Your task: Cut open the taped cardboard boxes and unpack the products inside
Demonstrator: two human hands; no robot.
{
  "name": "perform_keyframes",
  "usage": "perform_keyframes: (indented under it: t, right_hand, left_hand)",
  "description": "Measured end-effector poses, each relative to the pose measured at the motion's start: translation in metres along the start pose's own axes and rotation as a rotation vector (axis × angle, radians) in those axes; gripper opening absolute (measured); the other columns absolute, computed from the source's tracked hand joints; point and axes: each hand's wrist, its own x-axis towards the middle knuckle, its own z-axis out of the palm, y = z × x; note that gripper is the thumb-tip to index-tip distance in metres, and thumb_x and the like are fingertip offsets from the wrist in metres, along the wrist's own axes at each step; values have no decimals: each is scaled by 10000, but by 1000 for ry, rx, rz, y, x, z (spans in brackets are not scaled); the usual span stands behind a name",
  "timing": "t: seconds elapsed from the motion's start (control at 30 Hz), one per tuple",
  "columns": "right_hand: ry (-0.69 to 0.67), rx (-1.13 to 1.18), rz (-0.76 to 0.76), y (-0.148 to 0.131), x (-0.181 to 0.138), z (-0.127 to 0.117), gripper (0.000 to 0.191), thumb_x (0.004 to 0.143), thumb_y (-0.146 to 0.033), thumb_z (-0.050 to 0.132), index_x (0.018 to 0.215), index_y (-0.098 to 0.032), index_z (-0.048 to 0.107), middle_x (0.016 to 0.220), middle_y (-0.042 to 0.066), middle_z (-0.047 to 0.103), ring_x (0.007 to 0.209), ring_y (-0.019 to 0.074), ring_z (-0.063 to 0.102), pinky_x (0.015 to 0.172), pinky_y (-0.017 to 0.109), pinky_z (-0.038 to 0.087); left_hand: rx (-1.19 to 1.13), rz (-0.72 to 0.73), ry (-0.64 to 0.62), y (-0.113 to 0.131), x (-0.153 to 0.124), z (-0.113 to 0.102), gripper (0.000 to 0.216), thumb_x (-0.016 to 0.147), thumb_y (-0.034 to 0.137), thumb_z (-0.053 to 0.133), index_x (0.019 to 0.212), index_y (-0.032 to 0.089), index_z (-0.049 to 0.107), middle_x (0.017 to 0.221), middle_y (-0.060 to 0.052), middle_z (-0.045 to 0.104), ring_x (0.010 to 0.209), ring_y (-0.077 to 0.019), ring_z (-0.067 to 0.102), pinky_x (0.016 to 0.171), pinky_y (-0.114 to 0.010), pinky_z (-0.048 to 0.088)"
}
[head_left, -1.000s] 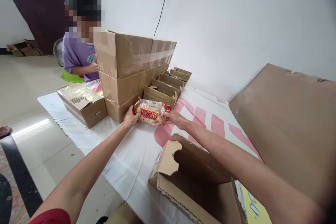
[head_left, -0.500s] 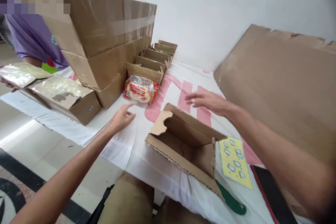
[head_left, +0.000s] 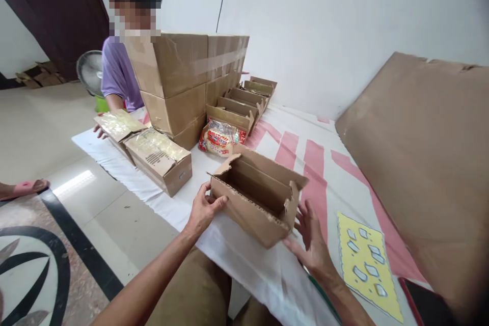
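Note:
An open, empty cardboard tray box lies on the white sheet in front of me. My left hand grips its left end, thumb over the edge. At the box's right end my right hand rests with fingers spread against the side. A red and clear packet of snacks lies just beyond the box, touched by neither hand.
Stacked big cartons stand at the back left, with a row of folded small boxes beside them. Another person in a purple shirt handles taped boxes. A large cardboard sheet leans right; a yellow sticker sheet lies near it.
Both hands left the snack packet, drew back, and took hold of the open cardboard box, which now sits turned lengthwise between them. The other person moved a taped box.

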Motion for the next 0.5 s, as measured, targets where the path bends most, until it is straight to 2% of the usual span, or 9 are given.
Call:
perform_keyframes:
  t: [0.1,0.2,0.27,0.33,0.43,0.5]
  right_hand:
    - [-28,99,35,-6,35,10,1043,826,-527,770,1629,-502,104,1741,60,195,1531,351,365,1145,568,461]
    - [-91,86,77,-7,69,7,1118,768,-603,801,1641,-440,121,1697,121,279,1467,372,448,1094,564,504]
    - [-125,17,58,-6,87,3,1153,716,-639,829,1637,-413,174,1669,127,329,1468,385,440,1128,580,466]
    - [-184,-18,22,-3,101,1,1168,670,-679,844,1624,-405,226,1681,115,315,1507,391,381,1177,583,409]
    - [-229,40,-21,0,116,4,1202,649,-737,828,1621,-389,214,1701,117,284,1552,368,309,1207,543,380]
    - [-240,94,-31,0,127,11,1197,651,-735,829,1615,-373,217,1692,128,308,1551,346,319,1204,510,386]
  left_hand:
    - [75,34,121,4,20,-1,620,737,537,786,1214,202,575,954,-48,697,694,-175,629,630,-308,512]
    - [137,98,193,2,36,-2,622,765,498,769,1280,211,570,1056,-71,691,794,-196,656,707,-325,544]
    - [151,104,201,-3,41,-4,566,808,506,729,1274,220,583,1079,-72,686,819,-198,657,736,-331,551]
    - [147,91,199,-11,42,-7,521,846,519,691,1267,229,592,1065,-69,686,824,-199,656,751,-338,554]
    - [127,77,226,-22,42,-12,526,867,522,674,1299,236,584,1089,-82,686,869,-218,663,794,-361,561]
    - [118,74,257,-27,43,-15,552,884,513,654,1351,236,552,1138,-99,680,924,-236,671,843,-388,565]
